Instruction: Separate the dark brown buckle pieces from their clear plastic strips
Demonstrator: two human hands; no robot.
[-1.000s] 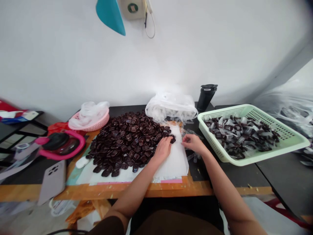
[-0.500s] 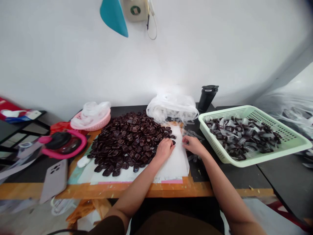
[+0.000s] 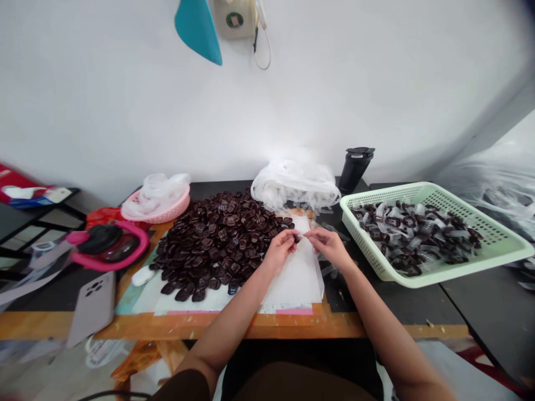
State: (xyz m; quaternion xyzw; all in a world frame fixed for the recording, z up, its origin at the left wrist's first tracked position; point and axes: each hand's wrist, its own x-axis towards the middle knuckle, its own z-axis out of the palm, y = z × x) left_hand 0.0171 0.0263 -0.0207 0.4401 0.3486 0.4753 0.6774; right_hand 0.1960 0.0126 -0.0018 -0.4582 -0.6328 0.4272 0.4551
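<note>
My left hand (image 3: 281, 250) pinches a small dark brown piece (image 3: 296, 238) above white paper (image 3: 292, 284). Close beside it on the right, my right hand (image 3: 328, 245) has its fingertips closed on a small clear strip (image 3: 308, 234), which reaches towards the dark piece; whether they touch is too small to tell. A large heap of glossy dark brown pieces (image 3: 221, 239) spreads over the paper left of my hands. More clear strips (image 3: 332, 272) lie on the black surface under and beside my right hand.
A green basket (image 3: 376, 264) on the right holds dark pieces with clear strips. Behind my hands are a white plastic bag (image 3: 295, 181) and a black tumbler (image 3: 355, 170). At left are a pink basket (image 3: 171, 211), a pink-rimmed pot (image 3: 111, 245) and a phone (image 3: 92, 309).
My left hand has lifted a dark piece off the paper. My right hand has moved left with a clear strip, so the fingertips of both hands are now close together.
</note>
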